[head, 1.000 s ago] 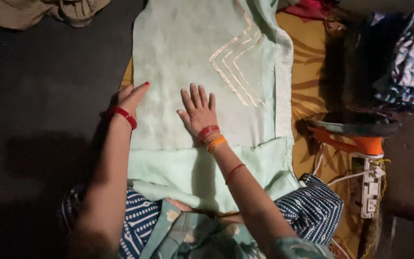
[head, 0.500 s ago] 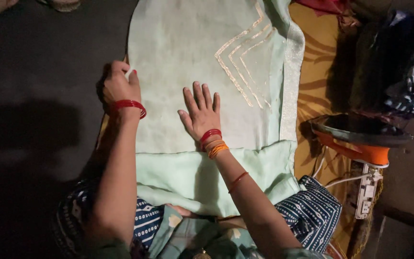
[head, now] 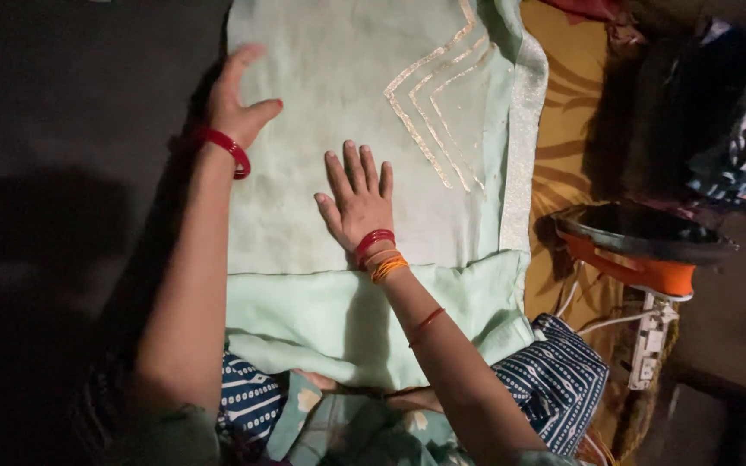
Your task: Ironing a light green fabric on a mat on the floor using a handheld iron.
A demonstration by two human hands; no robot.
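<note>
our right hand (head: 357,197) lies flat and open on the pale green cloth (head: 347,103), while our left hand (head: 237,99) rests open at its left edge, gripping nothing.

Two hands show, the left hand (head: 237,97) at the cloth's left edge and the right hand (head: 358,197) flat on it; one pale green garment (head: 330,129) lies spread out, with one silver border strip (head: 521,138) and one gold chevron pattern (head: 438,112) of nested lines; one red bangle (head: 228,148) circles the left wrist; one orange iron (head: 641,246); one white power strip (head: 649,341); one yellow patterned sheet (head: 567,129).
</note>
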